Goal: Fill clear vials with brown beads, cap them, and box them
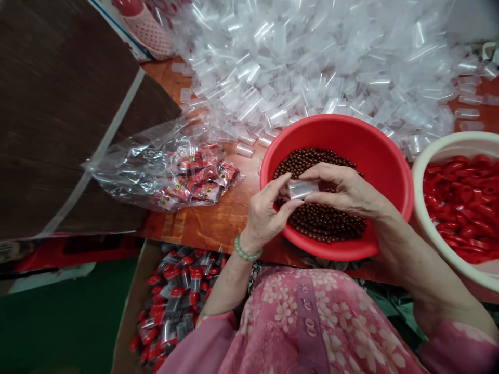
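Over a red bowl [382, 150] I hold a small clear plastic tube [302, 189], lying sideways between my hands. My left hand [267, 210], with a green bead bracelet on the wrist, pinches the tube's left end. My right hand [345, 189] grips its right end between thumb and fingers. Whether anything is inside the tube I cannot tell. Round, shiny brown beads [327, 223] fill the bottom of the bowl, partly hidden by my hands.
A large heap of clear tubes [312, 67] covers the back of the table. Red plastic caps [463, 202] fill a white tub [419, 182] at right. At left lies a clear bag of red packets [198, 176]. Below, a cardboard box [128, 311] holds red-capped tubes [171, 301].
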A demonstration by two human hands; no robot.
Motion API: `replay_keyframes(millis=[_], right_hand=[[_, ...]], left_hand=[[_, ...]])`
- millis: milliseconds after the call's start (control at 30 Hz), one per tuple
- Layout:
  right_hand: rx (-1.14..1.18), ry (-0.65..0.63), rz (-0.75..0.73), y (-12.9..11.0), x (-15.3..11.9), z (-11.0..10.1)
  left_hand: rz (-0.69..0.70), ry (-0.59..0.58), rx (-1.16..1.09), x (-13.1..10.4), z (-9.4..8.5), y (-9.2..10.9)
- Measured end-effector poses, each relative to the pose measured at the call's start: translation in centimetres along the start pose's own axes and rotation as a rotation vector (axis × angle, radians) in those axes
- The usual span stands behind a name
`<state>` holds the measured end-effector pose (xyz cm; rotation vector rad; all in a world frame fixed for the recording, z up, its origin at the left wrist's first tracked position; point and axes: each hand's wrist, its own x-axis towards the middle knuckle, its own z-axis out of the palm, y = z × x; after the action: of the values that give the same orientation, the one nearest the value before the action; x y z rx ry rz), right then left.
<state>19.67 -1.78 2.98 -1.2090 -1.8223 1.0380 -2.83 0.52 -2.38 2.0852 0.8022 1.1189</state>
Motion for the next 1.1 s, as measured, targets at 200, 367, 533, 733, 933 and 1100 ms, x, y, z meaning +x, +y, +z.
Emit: replay_keyframes(millis=[200, 367, 533, 733, 933, 1100], right_hand=[[-0.453, -0.213, -0.103, -0.3, 0.0, -0.3], [-0.801, -0.320, -0.024, 0.0, 0.8, -0.6], [-1.158, -0.414, 0.271, 2.4, 2.2, -1.4], [-1.126, -0.584, 0.282, 3.9, 3.1, 1.2], [-0.774, -0.588, 0.150, 4.7, 3.5, 1.7], [-0.163, -0.355, 0.131, 4.3, 3.3, 1.1]], left_hand=[[-0.025, -0.194, -0.164, 0.8, -0.8, -0.9], [0.010, -0.073, -0.056, 1.0, 0.2, -0.6], [-0.053, 0.176, -0.016, 0.5, 1.3, -0.7], [-0.071, 0.211, 0.061, 0.4, 1.9, -0.8], [-0.105, 0.206, 0.022, 0.4, 1.9, -0.7], [-0.157, 0.214, -0.048, 0.3, 1.8, -0.5]])
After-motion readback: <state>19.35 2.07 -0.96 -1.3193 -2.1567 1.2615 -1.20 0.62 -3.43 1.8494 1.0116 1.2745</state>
